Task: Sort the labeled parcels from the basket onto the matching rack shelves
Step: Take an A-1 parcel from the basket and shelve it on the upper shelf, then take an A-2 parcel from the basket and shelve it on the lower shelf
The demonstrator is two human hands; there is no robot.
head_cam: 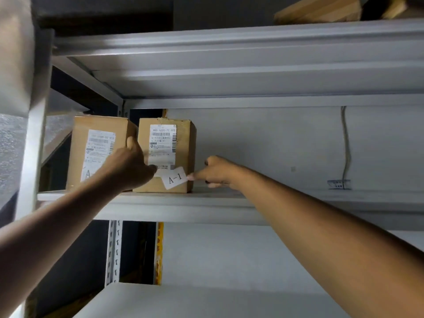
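Two brown cardboard parcels stand side by side at the left end of a white rack shelf (pixel 160 203). The left parcel (pixel 96 143) carries a shipping label and a partly hidden "A-" tag. The right parcel (pixel 183 143) has a shipping label and a white "A-1" tag (pixel 174 178) on its lower front. My left hand (pixel 130 166) rests against the fronts of both parcels, thumb up near the left parcel's edge. My right hand (pixel 218 173) touches the right parcel's lower right corner beside the tag, fingers loosely curled. The basket is out of view.
The shelf stretches bare to the right of the parcels. A grey cable (pixel 346 145) hangs down the back wall to a small fitting (pixel 339 184). Another shelf (pixel 229 56) lies close overhead with brown boxes (pixel 319 10) on it. A lower shelf (pixel 206 301) sits below.
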